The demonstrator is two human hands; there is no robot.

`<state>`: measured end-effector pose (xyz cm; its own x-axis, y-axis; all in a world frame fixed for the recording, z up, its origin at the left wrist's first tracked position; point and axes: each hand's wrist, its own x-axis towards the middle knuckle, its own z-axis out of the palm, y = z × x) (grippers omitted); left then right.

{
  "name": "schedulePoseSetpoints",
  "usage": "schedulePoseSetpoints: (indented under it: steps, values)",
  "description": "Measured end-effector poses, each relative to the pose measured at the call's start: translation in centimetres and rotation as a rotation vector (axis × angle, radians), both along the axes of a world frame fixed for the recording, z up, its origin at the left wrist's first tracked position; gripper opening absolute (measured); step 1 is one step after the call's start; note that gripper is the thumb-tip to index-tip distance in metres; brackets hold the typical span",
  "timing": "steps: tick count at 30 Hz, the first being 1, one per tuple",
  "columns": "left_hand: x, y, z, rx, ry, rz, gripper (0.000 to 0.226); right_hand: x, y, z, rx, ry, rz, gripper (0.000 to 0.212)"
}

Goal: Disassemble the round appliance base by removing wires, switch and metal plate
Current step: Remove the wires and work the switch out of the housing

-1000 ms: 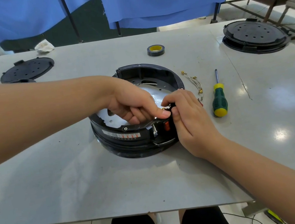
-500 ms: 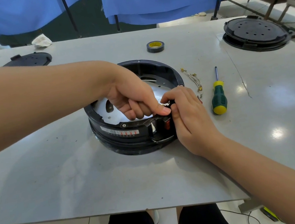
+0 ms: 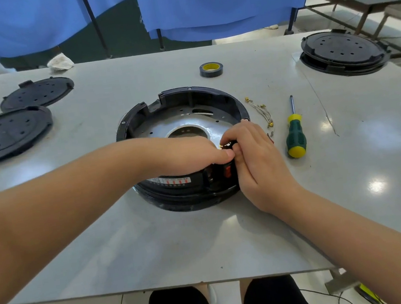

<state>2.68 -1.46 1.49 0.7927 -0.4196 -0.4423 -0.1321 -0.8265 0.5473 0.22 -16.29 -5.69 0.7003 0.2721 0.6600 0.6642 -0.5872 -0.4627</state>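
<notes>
Now both hands pinch at the switch (image 3: 227,171) area on the base's near rim.

Left hand (image 3: 186,153) and right hand (image 3: 253,152) stay closed there; round base (image 3: 179,103) sits mid-table, seen from higher than before.

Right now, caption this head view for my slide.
Both hands, left and right, work at the switch on the round base.

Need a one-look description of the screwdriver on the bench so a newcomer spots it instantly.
Start at the round black appliance base in the middle of the grey table, where both hands are working. Just to its right, past a small bunch of loose wires, lies the screwdriver. It is the only tool there, with a green handle, yellow end cap and thin metal shaft pointing away from the person.
</notes>
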Motion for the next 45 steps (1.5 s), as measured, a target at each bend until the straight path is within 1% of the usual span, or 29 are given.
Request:
schedulePoseSetpoints:
  steps: [6, 10, 13, 15, 19, 22, 23, 24, 25, 26, 28, 30, 32, 35, 38, 41, 43, 45]
  values:
    - [-0.2, 0.3, 0.2, -0.021, 0.047, 0.041, 0.036, 0.0, 0.1, 0.0, 0.012, -0.002, 0.0, 0.026]
    - [0.0, 0.5, 0.4, 0.007, 0.092, 0.053, 0.044, 0.1, 0.0, -0.1, 0.001, -0.006, -0.01, 0.027]
    - [0.1, 0.4, 0.3, 0.021, 0.076, 0.06, 0.041, 0.0, -0.1, -0.1, -0.01, 0.003, -0.012, 0.026]
    - [0.2, 0.6, 0.3, 0.004, 0.11, 0.093, 0.042, -0.1, -0.2, -0.1, -0.011, 0.016, -0.002, 0.026]
    - [0.8, 1.2, 0.2, -0.014, 0.164, 0.097, 0.05, -0.6, -0.4, 0.7, 0.029, 0.054, 0.01, 0.024]
    - [0.8, 1.2, 0.4, -0.005, 0.177, 0.098, 0.073, -1.4, -0.9, 1.8, 0.019, 0.018, -0.071, 0.021]
    - [0.9, 1.3, 0.4, -0.01, 0.179, 0.093, 0.073, -1.7, -1.1, 2.3, 0.009, 0.015, -0.105, 0.022]
    - [1.0, 1.4, 0.3, -0.033, 0.182, 0.095, 0.064, -2.1, -1.2, 2.8, 0.002, 0.027, -0.13, 0.021]
    - [1.2, 1.5, 0.2, -0.057, 0.191, 0.096, 0.048, -2.6, -1.3, 3.2, -0.004, 0.048, -0.147, 0.019]
    - [1.3, 1.5, 0.3, -0.073, 0.206, 0.09, 0.041, -3.1, -1.3, 3.4, -0.015, 0.071, -0.16, 0.018]
    - [1.4, 1.6, 0.3, -0.09, 0.224, 0.047, 0.042, -4.1, -1.1, 3.6, -0.034, 0.142, -0.179, 0.019]
    - [1.2, 1.7, 0.3, -0.102, 0.21, 0.037, 0.04, -4.7, -0.6, 3.5, -0.028, 0.251, -0.192, 0.02]
    - [1.0, 1.8, 0.1, -0.106, 0.176, 0.052, 0.04, -5.0, 0.0, 3.1, -0.007, 0.311, -0.217, 0.019]
    - [0.7, 1.9, -0.2, -0.127, 0.125, 0.097, 0.045, -5.0, 0.6, 2.7, 0.016, 0.307, -0.257, 0.017]
    - [0.4, 1.7, -0.3, -0.093, 0.075, 0.093, 0.046, -5.2, 0.8, 2.6, -0.011, 0.288, -0.282, 0.015]
    - [0.2, 1.4, -0.3, -0.032, 0.026, 0.064, 0.061, -5.3, 0.8, 2.5, -0.036, 0.279, -0.294, 0.016]
    - [0.2, 1.4, -0.4, -0.014, 0.005, 0.058, 0.062, -5.4, 0.7, 2.6, -0.031, 0.279, -0.295, 0.017]
    - [0.3, 1.6, -0.5, -0.026, -0.003, 0.064, 0.055, -5.4, 0.5, 2.8, -0.02, 0.294, -0.274, 0.016]
